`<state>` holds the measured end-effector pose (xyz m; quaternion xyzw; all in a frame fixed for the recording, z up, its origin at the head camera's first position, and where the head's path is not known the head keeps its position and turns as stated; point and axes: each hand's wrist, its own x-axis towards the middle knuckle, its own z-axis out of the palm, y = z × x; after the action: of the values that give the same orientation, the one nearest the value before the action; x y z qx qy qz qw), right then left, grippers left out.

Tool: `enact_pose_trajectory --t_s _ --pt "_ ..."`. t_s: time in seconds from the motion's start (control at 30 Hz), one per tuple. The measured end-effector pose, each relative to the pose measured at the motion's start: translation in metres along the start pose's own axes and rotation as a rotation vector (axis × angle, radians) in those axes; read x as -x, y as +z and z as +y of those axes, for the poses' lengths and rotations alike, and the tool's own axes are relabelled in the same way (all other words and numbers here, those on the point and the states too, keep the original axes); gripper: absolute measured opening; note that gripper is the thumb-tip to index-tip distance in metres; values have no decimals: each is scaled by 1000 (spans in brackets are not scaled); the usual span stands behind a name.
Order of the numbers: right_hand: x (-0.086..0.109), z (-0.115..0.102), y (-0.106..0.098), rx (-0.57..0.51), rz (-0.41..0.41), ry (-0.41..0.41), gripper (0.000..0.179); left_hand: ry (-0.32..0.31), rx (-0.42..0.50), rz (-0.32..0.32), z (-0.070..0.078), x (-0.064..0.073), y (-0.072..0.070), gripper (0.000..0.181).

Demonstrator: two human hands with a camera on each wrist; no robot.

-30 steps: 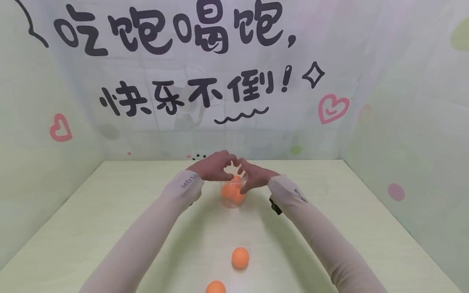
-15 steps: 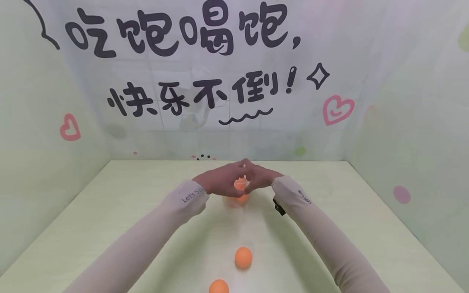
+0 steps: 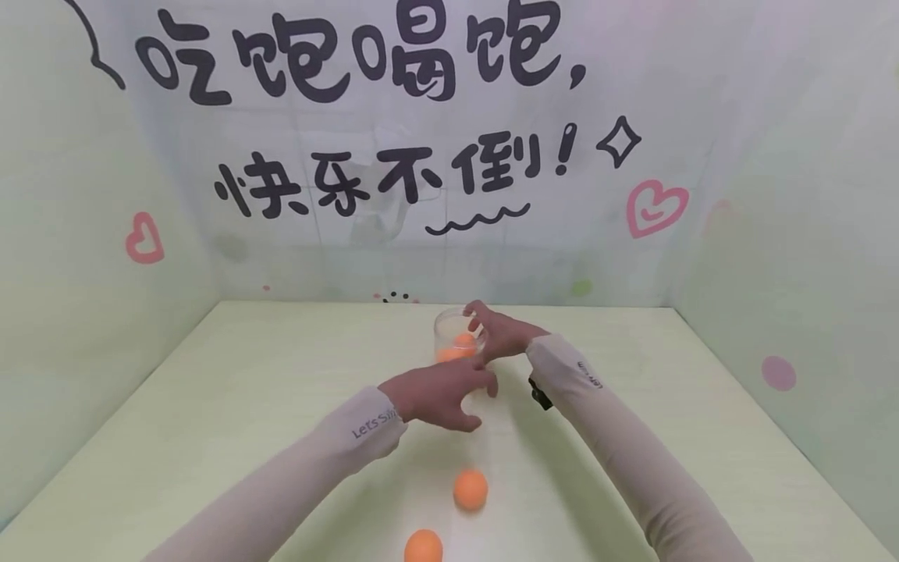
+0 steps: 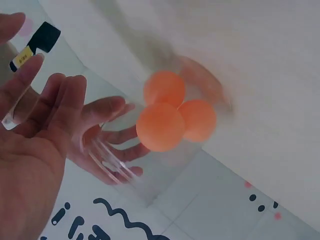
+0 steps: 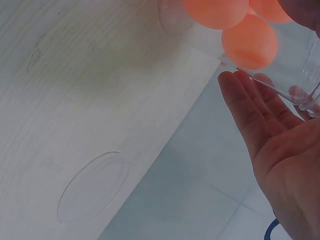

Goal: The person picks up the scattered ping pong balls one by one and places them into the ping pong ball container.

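A clear, open-topped jar (image 3: pixel 444 331) with orange balls (image 4: pixel 161 126) in its lower part stands near the back of the table. My right hand (image 3: pixel 507 332) is at its right side near the rim, fingers and thumb curved round the wall; the right wrist view shows the fingers (image 5: pixel 240 95) along the clear plastic. My left hand (image 3: pixel 441 394), in front of the jar and partly covering it in the head view, holds nothing; its fingers are loosely bent. Nearer to me, one loose orange ball (image 3: pixel 470 490) lies on the table, with another orange ball (image 3: pixel 424 545) at the bottom edge.
A thin clear disc (image 5: pixel 95 187) lies flat by the table's edge in the right wrist view. The table (image 3: pixel 211 437) is bounded by a printed back wall (image 3: pixel 330 257) and side walls. A black band (image 3: pixel 540 393) is on the right wrist.
Both hands were together over the jar's mouth. My left hand has since drawn away toward me, uncovering the rim, while my right hand stays at the jar. The view has shifted slightly.
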<state>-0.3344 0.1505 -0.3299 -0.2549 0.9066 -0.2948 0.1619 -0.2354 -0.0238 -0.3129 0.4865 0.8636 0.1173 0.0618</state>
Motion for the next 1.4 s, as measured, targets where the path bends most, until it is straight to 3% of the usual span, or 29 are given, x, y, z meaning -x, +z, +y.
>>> enact_pose_trajectory --t_s 0.13,0.23,0.43,0.93,1.17,1.4 --pt "2 1 -1 -62 -3 -20 81 26 -48 -19 7 3 13 32" --pt "2 3 0 -79 -6 -36 81 25 -35 -46 12 5 24 35" --pt "1 3 0 -47 6 -58 81 29 -12 -81 19 10 37 37" --pt "3 -1 1 -56 4 -32 81 67 -69 -61 30 23 57 35" --pt "3 -1 2 -67 -2 -25 81 71 -72 -75 30 25 62 24" --pt "5 -1 2 -73 3 -35 81 122 -95 -55 28 26 66 26"
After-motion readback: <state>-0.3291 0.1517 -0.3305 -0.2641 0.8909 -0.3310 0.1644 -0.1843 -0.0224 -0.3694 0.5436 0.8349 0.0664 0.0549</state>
